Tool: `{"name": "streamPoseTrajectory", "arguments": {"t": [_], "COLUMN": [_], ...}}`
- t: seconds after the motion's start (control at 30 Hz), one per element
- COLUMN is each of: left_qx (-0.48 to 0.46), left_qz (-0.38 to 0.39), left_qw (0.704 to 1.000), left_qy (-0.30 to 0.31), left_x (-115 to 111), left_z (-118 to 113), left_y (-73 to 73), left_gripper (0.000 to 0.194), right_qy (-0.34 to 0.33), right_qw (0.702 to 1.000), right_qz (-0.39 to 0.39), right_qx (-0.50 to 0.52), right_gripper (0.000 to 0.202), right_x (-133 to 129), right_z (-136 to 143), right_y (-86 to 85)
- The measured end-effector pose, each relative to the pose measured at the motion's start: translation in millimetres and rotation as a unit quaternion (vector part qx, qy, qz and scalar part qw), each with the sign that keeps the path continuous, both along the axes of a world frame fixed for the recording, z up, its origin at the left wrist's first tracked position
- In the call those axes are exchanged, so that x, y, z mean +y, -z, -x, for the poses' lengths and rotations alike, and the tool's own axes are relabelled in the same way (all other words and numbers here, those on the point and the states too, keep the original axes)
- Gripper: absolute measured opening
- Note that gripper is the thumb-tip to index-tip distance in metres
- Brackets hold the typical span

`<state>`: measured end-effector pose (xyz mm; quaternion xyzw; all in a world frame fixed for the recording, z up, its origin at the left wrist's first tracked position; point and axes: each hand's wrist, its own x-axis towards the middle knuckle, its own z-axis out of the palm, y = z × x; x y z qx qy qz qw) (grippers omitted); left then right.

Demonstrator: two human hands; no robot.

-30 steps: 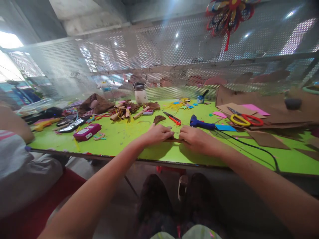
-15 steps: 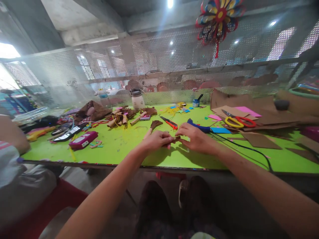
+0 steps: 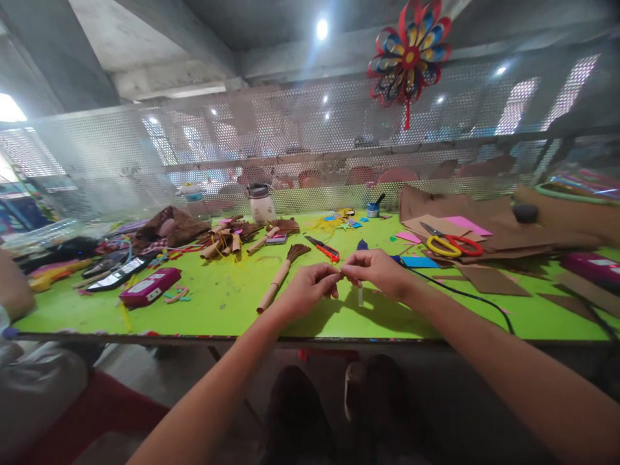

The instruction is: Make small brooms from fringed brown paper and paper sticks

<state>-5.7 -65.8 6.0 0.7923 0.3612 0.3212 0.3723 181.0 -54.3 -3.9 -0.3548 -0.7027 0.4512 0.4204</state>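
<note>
My left hand [image 3: 312,289] and my right hand [image 3: 375,272] meet fingertip to fingertip just above the green table. Both pinch a small brown paper piece [image 3: 341,274], mostly covered by the fingers. Left of my left hand lies a little brown paper broom [image 3: 275,284] with a rolled handle and fringed head. Beyond the hands is a red and black utility knife [image 3: 324,249]. A blue glue gun [image 3: 362,245] is partly hidden behind my right hand. Under that hand a short translucent stick [image 3: 360,295] shows.
Scissors [image 3: 448,244] rest on brown paper sheets [image 3: 504,281] at right, near a black cord [image 3: 465,292]. Rolled brown paper pieces [image 3: 217,244], a magenta box [image 3: 151,287] and a phone [image 3: 117,274] lie left. Behind stand a jar [image 3: 262,205] and perforated screen [image 3: 290,142]. Another person's arm [image 3: 17,284] is far left.
The view has shifted slightly. My left hand has moved off the paper broom, whose handle now shows fully. Less of the brown piece and the glue gun is visible.
</note>
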Motion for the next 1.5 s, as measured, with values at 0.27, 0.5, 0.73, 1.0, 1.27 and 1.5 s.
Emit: {"name": "streamPoseTrajectory", "arguments": {"t": [0.27,0.5,0.73,1.0,1.27,1.5], "left_qx": [-0.024,-0.072,-0.066,-0.04,0.039,0.015], "left_qz": [0.115,0.184,0.228,0.216,0.141,0.177], "left_qw": [0.992,0.979,0.97,0.973,0.989,0.983], "left_qy": [0.036,0.05,0.062,0.07,0.032,0.041], "left_x": [3.8,-1.1,-3.9,-6.1,-8.4,-11.5], "left_z": [-0.7,-0.9,2.1,5.9,7.7,4.8], "left_y": [9.7,8.2,5.8,10.1,7.4,6.3], "left_gripper": [0.03,0.033,0.036,0.033,0.028,0.03], "right_qy": [0.041,0.046,0.062,0.073,0.037,0.081], "right_qw": [0.996,0.992,0.994,0.995,0.99,0.99], "right_qz": [0.074,0.099,0.08,0.023,0.073,0.032], "right_qx": [0.037,0.057,0.044,0.057,0.111,0.108], "right_gripper": [0.037,0.035,0.033,0.034,0.033,0.035], "right_x": [1.2,-1.4,-4.7,1.0,2.8,2.7], "right_z": [3.5,6.9,6.2,6.3,8.9,9.4], "right_y": [-0.1,-2.1,-7.3,-0.1,1.8,-2.1]}}
